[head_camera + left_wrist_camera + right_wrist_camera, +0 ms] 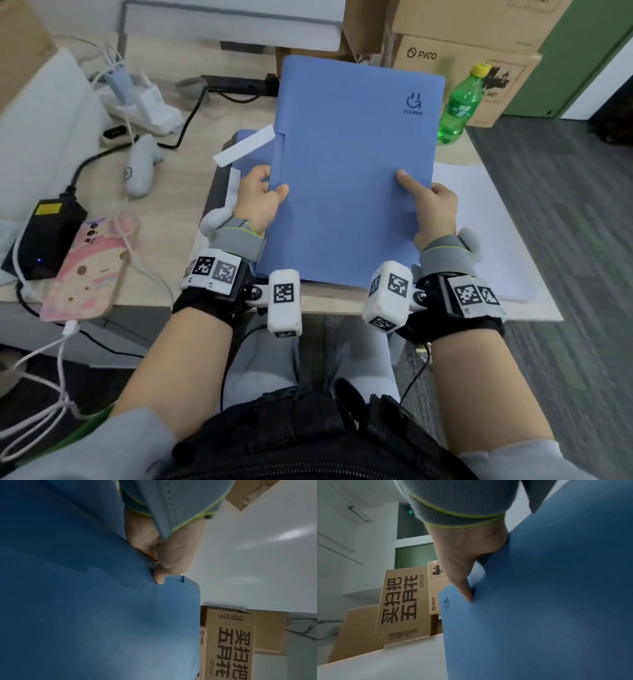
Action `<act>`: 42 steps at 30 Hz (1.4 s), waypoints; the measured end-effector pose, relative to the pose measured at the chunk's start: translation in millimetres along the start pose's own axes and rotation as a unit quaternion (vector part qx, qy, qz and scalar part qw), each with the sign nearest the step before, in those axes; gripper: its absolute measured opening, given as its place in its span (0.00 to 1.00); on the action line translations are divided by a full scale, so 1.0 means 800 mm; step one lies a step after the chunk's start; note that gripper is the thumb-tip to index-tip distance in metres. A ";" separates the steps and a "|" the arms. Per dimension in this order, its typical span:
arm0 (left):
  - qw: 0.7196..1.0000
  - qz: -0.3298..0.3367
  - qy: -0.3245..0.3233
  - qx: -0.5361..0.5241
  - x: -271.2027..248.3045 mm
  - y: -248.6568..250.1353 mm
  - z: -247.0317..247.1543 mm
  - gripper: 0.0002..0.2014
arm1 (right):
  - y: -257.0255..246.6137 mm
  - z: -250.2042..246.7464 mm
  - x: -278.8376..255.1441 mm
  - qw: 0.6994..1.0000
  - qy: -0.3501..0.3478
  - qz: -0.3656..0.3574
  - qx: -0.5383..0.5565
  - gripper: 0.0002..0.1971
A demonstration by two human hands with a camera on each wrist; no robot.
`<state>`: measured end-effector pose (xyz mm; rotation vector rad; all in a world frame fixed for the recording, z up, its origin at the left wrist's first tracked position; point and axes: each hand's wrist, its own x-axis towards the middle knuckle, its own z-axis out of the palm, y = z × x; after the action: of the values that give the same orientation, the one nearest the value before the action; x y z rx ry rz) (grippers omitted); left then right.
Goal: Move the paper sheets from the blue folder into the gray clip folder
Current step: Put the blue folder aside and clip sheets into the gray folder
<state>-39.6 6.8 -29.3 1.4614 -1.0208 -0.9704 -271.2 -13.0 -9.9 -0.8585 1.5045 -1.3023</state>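
A closed blue folder (349,171) with a dark logo near its top right is held tilted up above the desk by both hands. My left hand (262,198) grips its left edge, thumb on the front cover (85,601). My right hand (430,205) grips the right edge with the thumb pressed on the cover (556,601). Under the folder lies a dark gray clip folder (217,185), mostly hidden, with a white strip (245,145) over it. A stack of white paper sheets (486,222) lies flat on the desk to the right.
A green soda bottle (460,106) stands at the back right beside cardboard boxes (462,51). On the left are a pink phone (90,267), a black power brick (51,229), a white controller (140,164) and tangled cables. The desk's front edge (325,305) runs under my wrists.
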 end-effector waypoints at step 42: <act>0.983 -0.162 -0.061 -0.060 0.030 0.013 -0.032 0.34 | 0.017 0.008 -0.002 0.996 -0.058 -0.051 0.052 0.11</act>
<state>-8.8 -8.8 -17.3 1.5080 -0.8073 -1.3470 -263.5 -11.2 -23.1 -0.9359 1.3049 -1.3683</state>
